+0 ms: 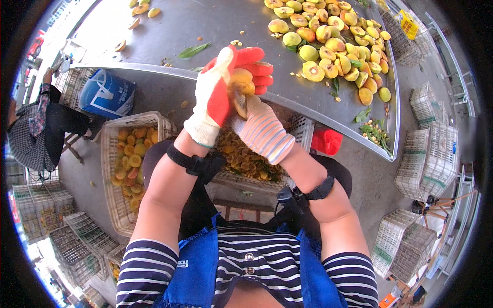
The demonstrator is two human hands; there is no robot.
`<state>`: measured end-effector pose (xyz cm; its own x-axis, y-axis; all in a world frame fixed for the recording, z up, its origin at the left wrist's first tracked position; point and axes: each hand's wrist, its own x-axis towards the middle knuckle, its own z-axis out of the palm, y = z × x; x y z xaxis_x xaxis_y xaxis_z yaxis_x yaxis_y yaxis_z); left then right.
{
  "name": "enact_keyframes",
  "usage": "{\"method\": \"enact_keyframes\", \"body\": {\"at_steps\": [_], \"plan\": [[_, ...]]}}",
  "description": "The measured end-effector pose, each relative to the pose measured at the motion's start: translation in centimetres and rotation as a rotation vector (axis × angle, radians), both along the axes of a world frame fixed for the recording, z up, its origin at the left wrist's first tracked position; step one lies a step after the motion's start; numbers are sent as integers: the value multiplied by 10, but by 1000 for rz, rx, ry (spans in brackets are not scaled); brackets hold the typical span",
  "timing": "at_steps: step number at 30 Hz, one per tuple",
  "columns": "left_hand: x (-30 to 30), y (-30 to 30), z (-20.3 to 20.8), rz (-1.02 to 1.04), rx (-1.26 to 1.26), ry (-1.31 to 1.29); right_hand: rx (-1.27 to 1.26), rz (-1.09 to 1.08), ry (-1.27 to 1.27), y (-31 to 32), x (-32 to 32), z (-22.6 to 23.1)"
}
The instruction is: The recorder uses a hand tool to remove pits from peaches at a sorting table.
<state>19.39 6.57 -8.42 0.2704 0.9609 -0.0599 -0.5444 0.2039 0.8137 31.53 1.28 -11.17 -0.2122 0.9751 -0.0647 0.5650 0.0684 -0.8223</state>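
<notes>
My left hand [226, 87], in a white glove with red rubber coating, wraps around a yellow-orange peach [241, 82] held just in front of the metal table's edge. My right hand [263, 131], in a striped knit glove, sits right under it and holds a small tool against the fruit; the tool itself is mostly hidden. A big pile of yellow and reddish peaches [334, 46], some cut in halves, lies on the grey metal table [205, 20] to the right.
A white plastic crate of peach halves [128, 159] stands at my left knee, another crate of pits and scraps [246, 159] under my hands. Stacked empty crates [426, 154] stand right and lower left. A seated person [36, 128] works at the left. Blue bag [108, 92] under the table.
</notes>
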Motion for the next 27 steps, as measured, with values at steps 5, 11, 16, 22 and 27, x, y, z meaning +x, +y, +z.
{"method": "enact_keyframes", "body": {"at_steps": [5,11,16,22,27], "plan": [[0,1,-5,-13,10,58,117,30,-18,-2,2,-9],[-1,-1,-9,50,3,-2,473,157,-96,1,8,-22],[5,-1,4,82,18,58,219,81,-172,1,1,-19],[-10,-4,22,-213,26,66,-449,166,578,-8,15,38],[-3,0,13,-119,21,-58,-358,142,479,-8,9,32]]}}
